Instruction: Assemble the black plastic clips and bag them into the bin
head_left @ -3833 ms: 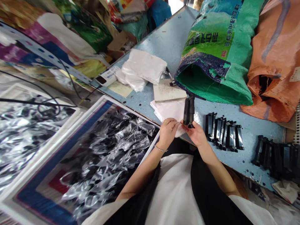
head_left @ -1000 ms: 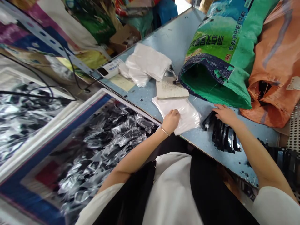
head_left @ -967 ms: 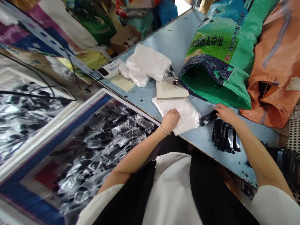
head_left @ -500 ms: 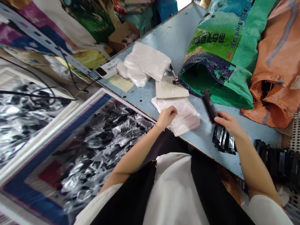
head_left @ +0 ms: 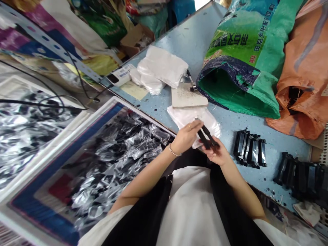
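Observation:
My right hand (head_left: 217, 154) is closed round a long black plastic part (head_left: 206, 136), held at the table's near edge and tilted up to the left. My left hand (head_left: 186, 136) meets the part's upper end with its fingers pinched, over a small stack of clear plastic bags (head_left: 188, 115). Whether the fingers pinch the part or a bag is hard to tell. A row of several more black parts (head_left: 249, 152) lies on the blue table (head_left: 184, 41) just right of my hands.
A second group of black parts (head_left: 299, 174) lies at the far right. An open green woven sack (head_left: 238, 68) and an orange sack (head_left: 304, 71) lie at the back. A grey board (head_left: 188, 97), white bags (head_left: 161, 71) and a box of bagged parts (head_left: 102, 171) to my left.
My right hand took one black part from the row and brought it left to the table's near edge. My left hand lifted off the bag stack and met it.

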Demonstrator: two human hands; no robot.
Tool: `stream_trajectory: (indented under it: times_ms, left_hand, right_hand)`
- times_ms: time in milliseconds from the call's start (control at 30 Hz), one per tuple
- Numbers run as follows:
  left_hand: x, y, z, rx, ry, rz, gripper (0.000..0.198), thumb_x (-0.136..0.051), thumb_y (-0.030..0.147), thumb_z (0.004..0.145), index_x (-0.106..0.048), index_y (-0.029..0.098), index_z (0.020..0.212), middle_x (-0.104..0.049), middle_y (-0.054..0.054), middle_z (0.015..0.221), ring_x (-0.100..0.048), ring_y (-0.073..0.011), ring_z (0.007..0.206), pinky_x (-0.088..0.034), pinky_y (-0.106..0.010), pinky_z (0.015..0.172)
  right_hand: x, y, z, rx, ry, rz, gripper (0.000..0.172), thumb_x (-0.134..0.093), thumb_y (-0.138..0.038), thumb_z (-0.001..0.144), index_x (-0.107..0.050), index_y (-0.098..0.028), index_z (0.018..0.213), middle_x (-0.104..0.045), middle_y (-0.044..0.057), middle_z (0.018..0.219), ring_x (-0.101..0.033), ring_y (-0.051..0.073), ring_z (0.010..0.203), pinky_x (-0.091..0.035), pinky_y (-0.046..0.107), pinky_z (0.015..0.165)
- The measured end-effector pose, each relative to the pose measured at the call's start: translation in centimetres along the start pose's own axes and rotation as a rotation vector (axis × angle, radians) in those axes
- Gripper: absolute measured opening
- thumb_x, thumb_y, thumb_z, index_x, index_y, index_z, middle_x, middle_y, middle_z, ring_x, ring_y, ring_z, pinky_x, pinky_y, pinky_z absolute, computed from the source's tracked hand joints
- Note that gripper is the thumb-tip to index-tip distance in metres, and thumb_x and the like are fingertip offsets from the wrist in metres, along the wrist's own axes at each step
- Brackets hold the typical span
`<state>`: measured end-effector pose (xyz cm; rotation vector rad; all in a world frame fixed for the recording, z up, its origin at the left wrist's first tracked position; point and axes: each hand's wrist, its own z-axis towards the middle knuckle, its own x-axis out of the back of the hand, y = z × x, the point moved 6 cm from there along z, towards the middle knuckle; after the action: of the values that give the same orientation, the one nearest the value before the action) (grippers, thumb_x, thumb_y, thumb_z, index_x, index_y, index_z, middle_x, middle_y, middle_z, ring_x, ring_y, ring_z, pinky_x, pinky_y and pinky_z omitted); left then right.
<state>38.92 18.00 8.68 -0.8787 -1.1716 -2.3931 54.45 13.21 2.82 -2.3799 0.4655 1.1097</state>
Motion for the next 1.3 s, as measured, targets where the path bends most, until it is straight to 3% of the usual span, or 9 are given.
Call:
stream_trajectory:
  times_ms: [133,400,533,633,833,1033,1100,1200,1300]
  left_hand:
    - [0.0,2.7,-1.2,-0.047,0.036,-0.143,0.064,-0.045,0.003,0.094,-0.046,0.025,0.154,-0.062,-0.012,0.140,-0.063,-0.0203,0.127,-0.055,-0.036,0.108]
    - [0.4,-2.4,-1.4,0.190,0.162,-0.231,0.075,-0.048,-0.002,0.085,-0.044,0.026,0.155,-0.054,-0.016,0.143,-0.065,-0.0088,0.082,-0.057,-0.020,0.068]
    - [-0.9,-0.4,-1.2,0.063,0.072,-0.186,0.077,-0.045,-0.001,0.089,-0.036,0.028,0.160,-0.051,-0.015,0.148,-0.064,-0.0195,0.118,-0.059,-0.031,0.094]
    - [-1.5,1.1,-1.5,-0.055,-0.003,-0.163,0.077,-0.043,0.000,0.091,-0.031,0.028,0.162,-0.052,-0.013,0.149,-0.052,-0.0241,0.139,-0.050,-0.040,0.114]
    - [0.1,-2.5,-1.9,0.210,0.131,-0.200,0.081,-0.046,-0.003,0.085,-0.035,0.027,0.160,-0.047,-0.017,0.151,-0.065,-0.0186,0.115,-0.060,-0.027,0.086]
    - [-1.2,0.9,-1.6,-0.046,-0.047,-0.241,0.076,-0.045,0.001,0.090,-0.034,0.029,0.160,-0.051,-0.013,0.150,-0.052,-0.0246,0.138,-0.050,-0.042,0.113]
    - [-1.6,1.1,-1.8,-0.022,-0.064,-0.332,0.076,-0.047,0.002,0.089,-0.037,0.029,0.159,-0.052,-0.013,0.149,-0.058,-0.0231,0.130,-0.057,-0.036,0.102]
    - [-1.6,-1.5,-2.2,0.183,0.027,-0.456,0.077,-0.050,0.002,0.083,-0.044,0.027,0.155,-0.052,-0.014,0.148,-0.067,-0.0144,0.095,-0.057,-0.023,0.072]
    - [-1.8,-4.9,-2.7,0.336,0.115,-0.516,0.077,-0.052,0.005,0.079,-0.048,0.026,0.153,-0.053,-0.014,0.145,-0.052,-0.0049,0.063,-0.050,-0.022,0.060]
  right_hand:
    - [-0.5,0.1,-0.2,0.011,-0.088,0.079,0.046,-0.043,-0.051,0.103,-0.064,-0.011,0.112,-0.068,0.006,0.078,-0.043,0.006,0.048,-0.036,0.011,0.033]
    - [-0.3,1.3,-2.1,0.090,-0.142,0.286,0.060,-0.026,-0.056,0.106,-0.060,-0.010,0.124,-0.053,-0.002,0.074,-0.036,0.007,0.048,-0.036,0.008,0.032]
    - [-0.1,1.7,-1.5,-0.049,-0.176,0.224,0.064,-0.026,-0.056,0.106,-0.058,-0.005,0.125,-0.055,0.001,0.074,-0.035,0.007,0.048,-0.035,0.009,0.032]
    - [0.1,1.2,-1.0,-0.019,-0.183,0.243,0.065,-0.025,-0.057,0.106,-0.058,-0.004,0.124,-0.054,0.001,0.072,-0.035,0.006,0.047,-0.035,0.009,0.032]
    - [0.5,1.1,-1.1,0.082,-0.217,0.206,0.062,-0.031,-0.057,0.104,-0.062,-0.007,0.120,-0.054,-0.001,0.071,-0.034,0.005,0.045,-0.033,0.008,0.031]
    - [0.9,1.0,0.4,-0.048,-0.219,0.013,0.061,-0.039,-0.063,0.099,-0.064,-0.009,0.114,-0.059,-0.001,0.068,-0.032,0.006,0.043,-0.030,0.011,0.030]
    - [1.0,0.5,1.0,-0.002,-0.203,0.016,0.061,-0.044,-0.064,0.097,-0.065,-0.009,0.113,-0.056,-0.002,0.066,-0.030,0.006,0.041,-0.029,0.011,0.030]
    - [1.1,0.2,1.3,0.116,-0.159,0.046,0.059,-0.046,-0.064,0.097,-0.064,-0.011,0.116,-0.054,-0.004,0.068,-0.031,0.006,0.043,-0.029,0.010,0.031]
    - [1.1,0.7,0.8,0.179,-0.142,0.053,0.058,-0.043,-0.063,0.098,-0.064,-0.013,0.118,-0.055,-0.003,0.071,-0.032,0.006,0.045,-0.029,0.010,0.032]
